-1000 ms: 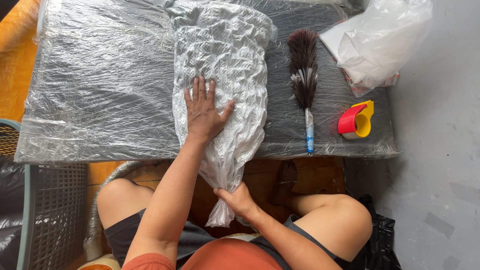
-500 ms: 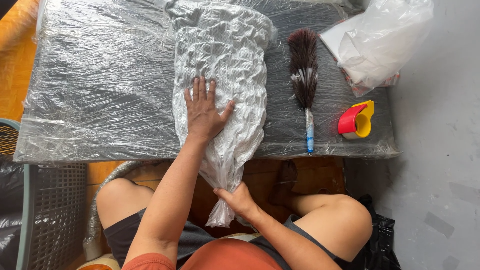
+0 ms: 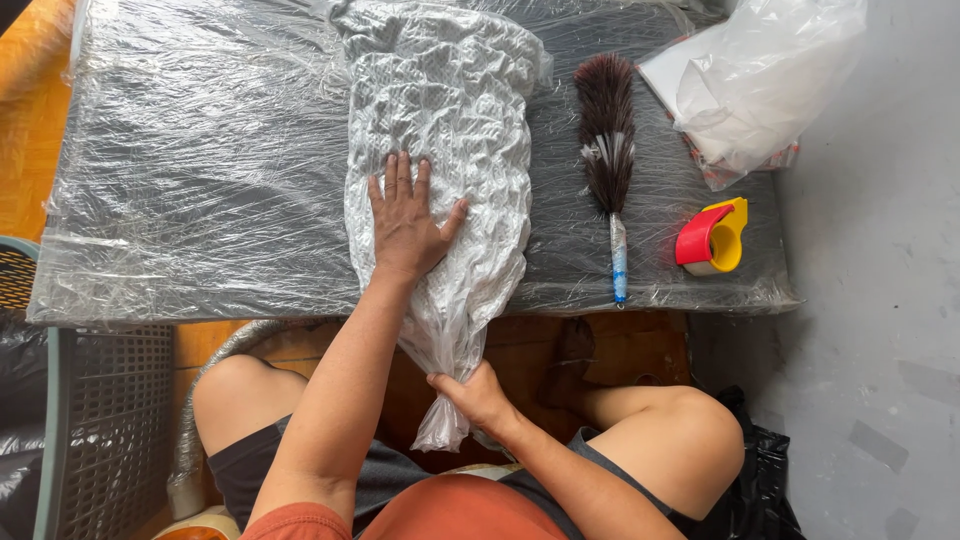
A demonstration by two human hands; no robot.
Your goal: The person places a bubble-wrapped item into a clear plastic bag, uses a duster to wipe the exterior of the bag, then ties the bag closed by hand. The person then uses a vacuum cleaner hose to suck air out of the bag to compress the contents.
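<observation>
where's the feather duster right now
In the head view the feather duster lies on the plastic-wrapped table, right of the white bag and left of the red and yellow tape dispenser.

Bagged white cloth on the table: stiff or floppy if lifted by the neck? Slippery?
Probably floppy: the bag is crumpled and sags over the table edge. Likely light for its size: the right hand pinches its neck with just the fingers. Possibly slippery, clear film on film-wrapped table; the left hand lies flat on it.
</observation>
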